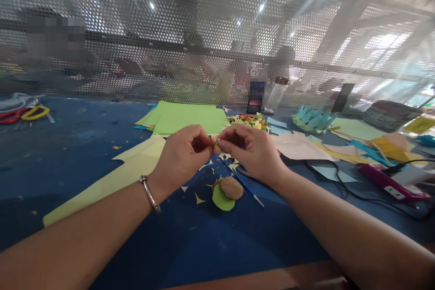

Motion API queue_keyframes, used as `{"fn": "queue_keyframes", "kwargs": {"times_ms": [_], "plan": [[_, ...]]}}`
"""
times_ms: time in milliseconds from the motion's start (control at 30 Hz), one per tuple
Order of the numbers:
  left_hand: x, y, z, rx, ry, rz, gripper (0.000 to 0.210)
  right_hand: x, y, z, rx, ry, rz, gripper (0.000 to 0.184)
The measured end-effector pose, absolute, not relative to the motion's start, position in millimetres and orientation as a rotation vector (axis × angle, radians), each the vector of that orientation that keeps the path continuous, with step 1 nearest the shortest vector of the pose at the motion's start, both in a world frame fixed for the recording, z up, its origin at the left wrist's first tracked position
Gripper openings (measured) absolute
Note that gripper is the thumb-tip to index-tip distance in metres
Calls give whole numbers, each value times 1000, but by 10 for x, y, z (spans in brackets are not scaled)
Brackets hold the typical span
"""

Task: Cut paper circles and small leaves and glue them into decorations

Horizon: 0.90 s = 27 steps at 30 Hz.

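Observation:
My left hand [186, 152] and my right hand [249, 149] meet above the middle of the blue table, fingertips pinched together. Between them is a small orange-tan piece [216, 146], likely paper, mostly covered by the fingers. Just below lie a round brown piece [232, 188] and a bright green paper piece [222, 200], the brown partly over the green. A thin blue stick with a pale metal-like tip [243, 183] slants across the table under my right hand. Tiny paper scraps [200, 199] are scattered around. Part of a dark scissor-like tool [244, 172] shows beside my right hand.
Green paper sheets [186, 118] and pale yellow sheets [112, 186] lie behind and left. Scissors [25, 113] sit far left. A heap of colourful scraps [249, 121], a phone [256, 97] and a glass bottle [277, 95] stand behind. At right are a purple power strip [390, 183] and black cable [343, 181].

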<state>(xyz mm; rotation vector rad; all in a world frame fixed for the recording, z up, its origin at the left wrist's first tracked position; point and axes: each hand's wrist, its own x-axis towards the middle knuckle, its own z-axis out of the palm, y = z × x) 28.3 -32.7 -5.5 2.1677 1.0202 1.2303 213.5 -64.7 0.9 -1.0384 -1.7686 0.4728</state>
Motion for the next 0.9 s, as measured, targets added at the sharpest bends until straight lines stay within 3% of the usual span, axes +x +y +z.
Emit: {"fn": "queue_keyframes", "kwargs": {"times_ms": [233,467,900], "plan": [[289,-325,-59,2165,1046,1221,7,2127,-632,-2,-1045,-1767,480,4],[259,-223,-125,1927,1005,1241,13,2141,-621,-6,-1135,-1747,432,17],[257,-290,-58,2087,1103,1270,13,2144,-599,-27,-1258,-1842,453,15]]}}
